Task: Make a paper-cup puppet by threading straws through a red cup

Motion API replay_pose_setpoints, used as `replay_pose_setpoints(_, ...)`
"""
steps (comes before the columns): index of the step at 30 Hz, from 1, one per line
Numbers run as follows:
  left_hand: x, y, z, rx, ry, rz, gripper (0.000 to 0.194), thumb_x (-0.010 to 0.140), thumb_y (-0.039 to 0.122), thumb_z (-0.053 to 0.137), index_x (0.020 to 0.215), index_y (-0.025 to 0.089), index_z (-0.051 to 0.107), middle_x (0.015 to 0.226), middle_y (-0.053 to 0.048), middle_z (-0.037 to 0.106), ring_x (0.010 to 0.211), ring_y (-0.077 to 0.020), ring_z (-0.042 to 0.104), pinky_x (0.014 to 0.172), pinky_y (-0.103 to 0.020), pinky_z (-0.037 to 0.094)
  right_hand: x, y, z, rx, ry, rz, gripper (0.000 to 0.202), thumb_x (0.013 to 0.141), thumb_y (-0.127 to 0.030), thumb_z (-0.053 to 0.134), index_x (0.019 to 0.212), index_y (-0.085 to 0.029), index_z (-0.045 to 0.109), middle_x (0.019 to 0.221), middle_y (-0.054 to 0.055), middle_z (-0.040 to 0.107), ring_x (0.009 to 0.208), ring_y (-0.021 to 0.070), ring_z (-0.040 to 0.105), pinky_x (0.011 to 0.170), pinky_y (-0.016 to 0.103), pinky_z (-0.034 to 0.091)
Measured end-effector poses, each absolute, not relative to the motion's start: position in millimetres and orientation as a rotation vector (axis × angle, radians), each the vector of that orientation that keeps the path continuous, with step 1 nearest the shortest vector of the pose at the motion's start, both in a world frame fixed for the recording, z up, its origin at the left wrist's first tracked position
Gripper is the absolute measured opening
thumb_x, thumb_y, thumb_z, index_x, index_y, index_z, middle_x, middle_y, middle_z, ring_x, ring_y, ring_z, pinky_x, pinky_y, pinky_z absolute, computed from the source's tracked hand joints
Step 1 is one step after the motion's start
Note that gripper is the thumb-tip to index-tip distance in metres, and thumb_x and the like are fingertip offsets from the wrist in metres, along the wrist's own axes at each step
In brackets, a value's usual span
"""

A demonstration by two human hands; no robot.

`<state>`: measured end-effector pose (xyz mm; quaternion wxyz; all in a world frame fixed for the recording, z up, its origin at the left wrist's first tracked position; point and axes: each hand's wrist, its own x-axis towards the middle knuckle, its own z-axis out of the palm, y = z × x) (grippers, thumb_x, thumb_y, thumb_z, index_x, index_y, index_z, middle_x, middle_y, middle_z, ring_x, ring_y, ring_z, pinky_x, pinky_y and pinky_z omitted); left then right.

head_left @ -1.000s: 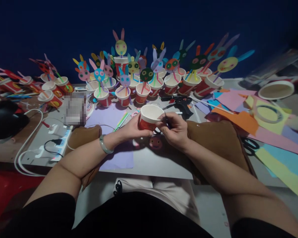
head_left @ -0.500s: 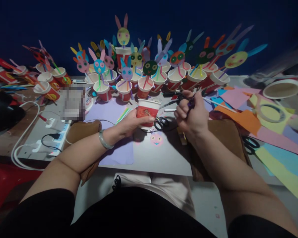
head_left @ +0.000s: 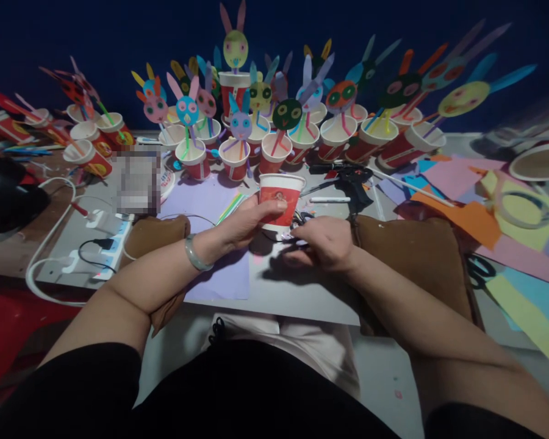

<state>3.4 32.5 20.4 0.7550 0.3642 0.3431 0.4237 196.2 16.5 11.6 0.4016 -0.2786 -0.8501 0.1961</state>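
My left hand (head_left: 249, 218) is wrapped round a red paper cup (head_left: 283, 194) with a white rim, which stands upright above the desk. My right hand (head_left: 324, 241) is just right of the cup's base, its fingers pinched near a small pale piece. Whether the fingers grip that piece is too blurred to tell. Black-handled scissors lie behind my right hand, partly hidden. A sheet of purple paper (head_left: 224, 277) lies under my left forearm. Behind the cup stand several red cups bearing paper rabbit faces, one with a purple face (head_left: 240, 125).
A white power strip (head_left: 114, 247) with cables is at the left. A brown cushion (head_left: 407, 262) lies under my right forearm. Coloured paper, a tape roll (head_left: 526, 204) and more scissors (head_left: 480, 270) are at the right. A white pen (head_left: 330, 200) lies behind my right hand.
My right hand has come down and left to the cup's base, and the dark purple item seen in it no longer shows. The small pink face on the desk is now hidden.
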Motion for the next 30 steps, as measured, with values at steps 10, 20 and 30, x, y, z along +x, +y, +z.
replay_pose_setpoints(10,-1.3,32.0,19.9,0.895,0.742,0.902,0.041,0.063,0.023,0.083,0.099,0.017,0.066,0.087,-0.003,0.074,0.074,-0.0143,0.065,0.076,-0.031,0.05,194.4,37.3,21.6,-1.012,-1.072,1.407,0.058,0.091,-0.084,0.043,0.081,-0.028,0.047,0.052,-0.01,0.027,0.038,0.0103,0.019,0.037,0.029,0.02)
replay_pose_setpoints(20,-1.0,34.5,17.9,0.945,0.716,0.952,0.052,0.06,0.024,0.087,0.106,0.017,0.065,0.107,-0.007,0.076,0.099,-0.0216,0.071,0.091,-0.035,0.053,181.8,-3.9,11.6,-0.9,-1.54,1.237,0.04,0.099,-0.063,0.059,0.089,-0.024,0.055,0.058,-0.007,0.043,0.046,0.0095,0.034,0.044,0.027,0.027)
replay_pose_setpoints(30,-4.2,39.2,9.6,1.028,0.687,0.987,0.063,0.065,0.028,0.088,0.121,0.018,0.061,0.117,-0.008,0.076,0.112,-0.0266,0.071,0.101,-0.041,0.054,176.7,0.0,17.7,-0.879,-1.455,1.432,0.051,0.094,-0.069,0.063,0.08,-0.022,0.052,0.054,-0.009,0.042,0.044,0.007,0.034,0.042,0.023,0.027)
